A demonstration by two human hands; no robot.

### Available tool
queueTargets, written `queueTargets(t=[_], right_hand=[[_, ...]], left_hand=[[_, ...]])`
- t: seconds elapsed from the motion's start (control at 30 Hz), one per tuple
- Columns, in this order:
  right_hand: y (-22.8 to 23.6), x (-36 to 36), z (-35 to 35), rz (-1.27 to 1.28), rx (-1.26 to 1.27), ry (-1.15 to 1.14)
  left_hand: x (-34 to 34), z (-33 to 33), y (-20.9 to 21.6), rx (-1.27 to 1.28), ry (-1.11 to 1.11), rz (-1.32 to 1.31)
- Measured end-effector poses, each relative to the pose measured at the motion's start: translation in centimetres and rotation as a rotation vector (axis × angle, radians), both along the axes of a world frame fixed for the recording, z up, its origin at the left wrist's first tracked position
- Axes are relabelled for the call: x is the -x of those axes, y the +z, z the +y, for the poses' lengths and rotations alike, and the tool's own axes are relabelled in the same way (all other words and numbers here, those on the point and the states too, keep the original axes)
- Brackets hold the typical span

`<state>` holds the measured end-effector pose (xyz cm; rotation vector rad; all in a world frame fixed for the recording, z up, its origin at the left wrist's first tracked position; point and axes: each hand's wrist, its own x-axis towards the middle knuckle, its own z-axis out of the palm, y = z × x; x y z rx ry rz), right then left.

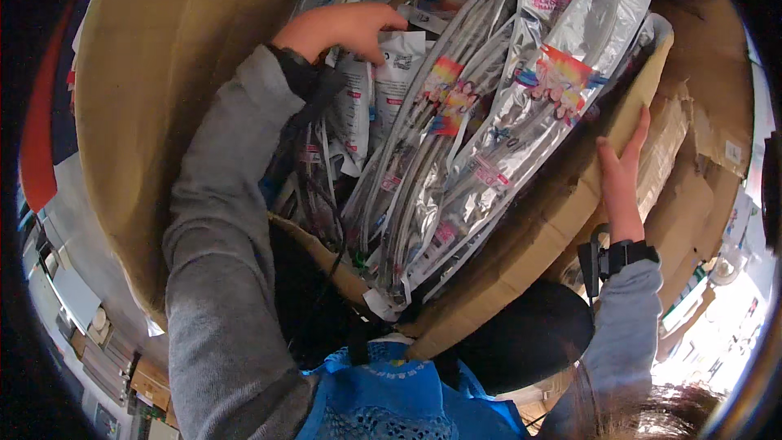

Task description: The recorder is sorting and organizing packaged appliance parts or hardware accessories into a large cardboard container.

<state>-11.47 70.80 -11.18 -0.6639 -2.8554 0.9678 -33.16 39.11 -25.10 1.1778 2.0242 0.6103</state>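
My left hand (346,28) reaches into a large cardboard box (570,195), over white sachets (399,73) with small print. Its thumb and forefinger are spread around a sachet's top edge; I see no closed grip. My right hand (626,175) rests against the outside of the box's right wall, thumb and forefinger stretched apart; its other fingers are hidden. Long silvery foil packets (562,73) with colourful labels lie slantwise in the box. Beside them are clear plastic packets (440,114) holding curved grey strands.
A tall cardboard flap (163,98) stands on the left. More brown cardboard boxes (705,130) are stacked on the right. My dark-clad legs (521,318) straddle the box's near corner. A dark cord (330,269) hangs over its near edge. Shelving and goods (98,334) appear at lower left.
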Motion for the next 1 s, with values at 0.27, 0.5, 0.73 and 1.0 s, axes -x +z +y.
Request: queueTargets(t=[0.27, 0.5, 0.73, 1.0], right_hand=[[0.2, 0.2, -0.4, -0.008, 0.004, -0.007], [0.2, 0.2, -0.7, 0.021, 0.069, -0.024], [-0.2, 0.3, -0.7, -0.013, 0.020, -0.072], [0.1, 0.3, -0.8, 0.024, 0.104, -0.057]], left_hand=[[0.7, 5.0, 1.5, 0.262, -0.249, -0.248], [0.6, 2.7, 0.7, 0.282, -0.219, -0.314], [-1.3, -2.7, 4.4, 0.069, -0.069, -0.255], [-5.7, -6.7, 7.8, -0.016, 0.281, -0.158]])
